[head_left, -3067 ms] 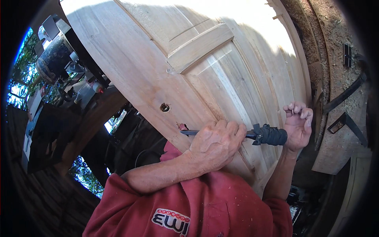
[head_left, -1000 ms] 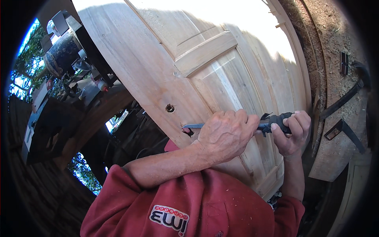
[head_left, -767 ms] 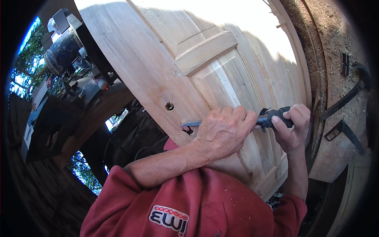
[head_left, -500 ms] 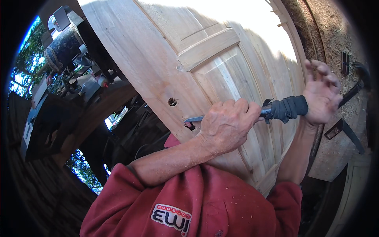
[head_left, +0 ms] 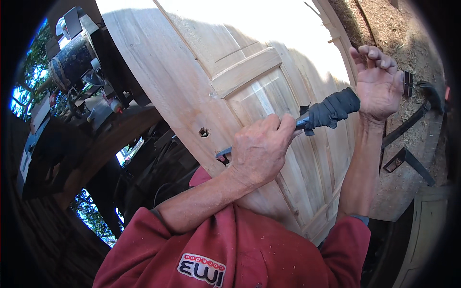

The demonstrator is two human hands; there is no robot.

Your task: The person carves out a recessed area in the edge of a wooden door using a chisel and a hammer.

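My left hand is wrapped round the shaft of a chisel whose handle is bound in dark cloth. The blade slants down to the left, its tip at a small dark slot near the edge of a pale wooden panelled door. A round hole sits just above that slot. Beside the butt of the handle, my right hand is raised with its palm showing and its fingers apart, loosely curled. Whether the palm touches the handle cannot be made out.
A dark motor-like machine stands at the upper left on a cluttered bench. On the right, a dark angled tool, a black-framed square and a small dark block lie on a sawdust-covered board. Another panel stands lower right.
My right hand has risen and tilted back, its palm now facing more openly. The chisel handle slants up more steeply, still in my left hand. The whole view has shifted slightly.
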